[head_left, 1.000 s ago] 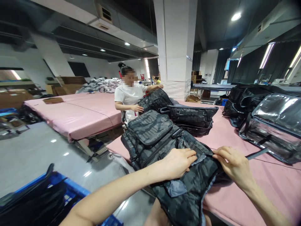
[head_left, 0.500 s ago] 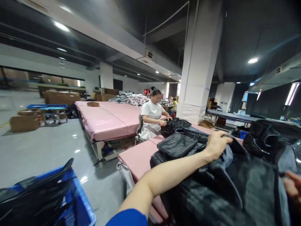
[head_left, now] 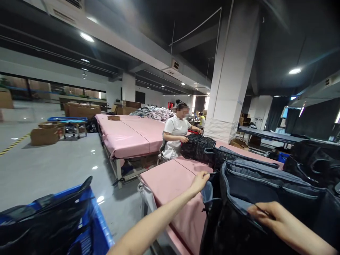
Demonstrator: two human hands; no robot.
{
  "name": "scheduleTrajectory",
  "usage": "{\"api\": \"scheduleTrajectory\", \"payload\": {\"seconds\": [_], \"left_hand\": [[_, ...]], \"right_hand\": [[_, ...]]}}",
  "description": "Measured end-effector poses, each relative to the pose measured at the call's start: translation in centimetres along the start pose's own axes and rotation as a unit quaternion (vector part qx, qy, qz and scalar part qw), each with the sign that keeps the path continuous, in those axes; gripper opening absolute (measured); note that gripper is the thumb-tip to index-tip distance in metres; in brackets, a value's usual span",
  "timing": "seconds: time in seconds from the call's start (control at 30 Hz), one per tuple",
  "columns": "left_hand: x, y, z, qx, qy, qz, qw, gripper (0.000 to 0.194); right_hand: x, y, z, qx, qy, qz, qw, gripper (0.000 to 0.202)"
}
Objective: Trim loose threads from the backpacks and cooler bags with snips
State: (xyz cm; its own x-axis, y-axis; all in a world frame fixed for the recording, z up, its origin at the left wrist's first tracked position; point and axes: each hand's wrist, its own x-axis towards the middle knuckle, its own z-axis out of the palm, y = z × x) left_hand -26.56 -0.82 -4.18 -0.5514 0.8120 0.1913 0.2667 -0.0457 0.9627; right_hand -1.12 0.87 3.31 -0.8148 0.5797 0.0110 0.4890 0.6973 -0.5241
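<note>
Black bag (head_left: 231, 226) stands already opened, mouth unclosed, left hand (head_left: 202, 180) pinching its left edge, right hand (head_left: 261, 213) pinching its near rim, perhaps the zip.

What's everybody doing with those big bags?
Someone is handling a dark bag: the left hand holds its edge, and the right hand seems to pinch its front rim. The bag is open. Farther along the pink table, a co-worker in white touches another bag. A blue crate holds black things.
</note>
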Motion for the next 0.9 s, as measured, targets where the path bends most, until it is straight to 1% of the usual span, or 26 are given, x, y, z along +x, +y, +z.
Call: {"api": "scheduleTrajectory", "payload": {"seconds": [0.03,0.07,0.1,0.13,0.17,0.2,0.23,0.27,0.33,0.37,0.4,0.43,0.47,0.53,0.6,0.67,0.7,0.77,0.8,0.83,0.87,0.9], "left_hand": [[-0.4,0.6,-0.8,0.053,0.0,0.037,0.998,0.021],[-0.9,1.6,-1.5,0.102,-0.018,0.066,0.992,0.023],[-1.6,2.7,-1.9,0.145,-0.061,0.084,0.984,0.029],[-2.3,3.9,-2.0,0.176,-0.141,0.074,0.971,0.041],[-3.0,5.1,-1.9,0.187,-0.233,0.046,0.953,0.053],[-3.7,6.2,-1.6,0.187,-0.31,0.017,0.932,0.06],[-4.2,7.1,-1.1,0.191,-0.36,-0.004,0.913,0.061],[-4.7,7.8,-0.5,0.193,-0.384,-0.017,0.903,0.059],[-5.3,8.3,0.4,0.169,-0.398,-0.056,0.9,0.052],[-5.5,8.1,0.7,0.123,-0.409,-0.094,0.899,0.048],[-5.8,7.6,0.8,0.054,-0.421,-0.142,0.894,0.044],[-6.1,7.0,0.9,-0.029,-0.428,-0.187,0.884,0.041],[-6.5,6.2,0.8,-0.114,-0.424,-0.222,0.871,0.037],[-7.5,4.6,0.7,-0.258,-0.381,-0.257,0.85,0.03],[-8.4,3.2,0.7,-0.355,-0.322,-0.263,0.837,0.025],[-9.1,2.4,1.0,-0.417,-0.273,-0.263,0.826,0.022],[-9.4,2.1,1.3,-0.439,-0.259,-0.257,0.821,0.02],[-10.2,1.7,1.9,-0.462,-0.253,-0.231,0.818,0.018],[-10.7,1.5,2.2,-0.461,-0.26,-0.211,0.822,0.02],[-11.4,1.2,2.5,-0.452,-0.273,-0.192,0.827,0.025],[-12.3,0.8,2.8,-0.434,-0.289,-0.176,0.835,0.03],[-13.2,0.4,3.0,-0.41,-0.306,-0.166,0.843,0.034]], "right_hand": [[-0.4,-0.4,0.4,-0.011,0.008,0.006,1.0,0.036],[-0.8,-0.7,0.6,-0.028,0.013,0.004,1.0,0.032],[-1.1,-1.1,0.8,-0.052,0.018,-0.007,0.998,0.026],[-1.4,-1.5,1.0,-0.085,0.029,-0.029,0.996,0.02],[-1.6,-1.9,1.4,-0.128,0.05,-0.057,0.989,0.018],[-1.8,-2.4,2.0,-0.18,0.08,-0.087,0.976,0.023],[-2.1,-2.8,2.7,-0.24,0.119,-0.117,0.956,0.029],[-2.4,-3.2,3.5,-0.305,0.164,-0.143,0.927,0.031],[-3.1,-4.0,5.3,-0.421,0.252,-0.183,0.852,0.028],[-3.6,-4.2,6.2,-0.466,0.286,-0.195,0.814,0.024],[-4.1,-4.4,7.0,-0.502,0.312,-0.202,0.781,0.022],[-4.6,-4.5,7.8,-0.529,0.326,-0.202,0.757,0.022],[-5.0,-4.5,8.5,-0.55,0.324,-0.197,0.744,0.022],[-5.6,-4.5,9.5,-0.575,0.298,-0.181,0.741,0.025],[-5.8,-4.6,9.9,-0.581,0.287,-0.177,0.741,0.024],[-5.9,-4.5,9.6,-0.565,0.31,-0.193,0.74,0.021],[-6.0,-4.3,9.3,-0.545,0.328,-0.203,0.745,0.018],[-6.9,-3.1,8.2,-0.493,0.342,-0.199,0.775,0.013],[-7.8,-2.0,7.5,-0.468,0.343,-0.178,0.795,0.011],[-9.0,-0.6,6.6,-0.449,0.342,-0.141,0.814,0.013],[-10.5,0.9,5.7,-0.436,0.344,-0.088,0.827,0.016],[-12.3,2.5,4.8,-0.43,0.353,-0.02,0.831,0.019]]}}
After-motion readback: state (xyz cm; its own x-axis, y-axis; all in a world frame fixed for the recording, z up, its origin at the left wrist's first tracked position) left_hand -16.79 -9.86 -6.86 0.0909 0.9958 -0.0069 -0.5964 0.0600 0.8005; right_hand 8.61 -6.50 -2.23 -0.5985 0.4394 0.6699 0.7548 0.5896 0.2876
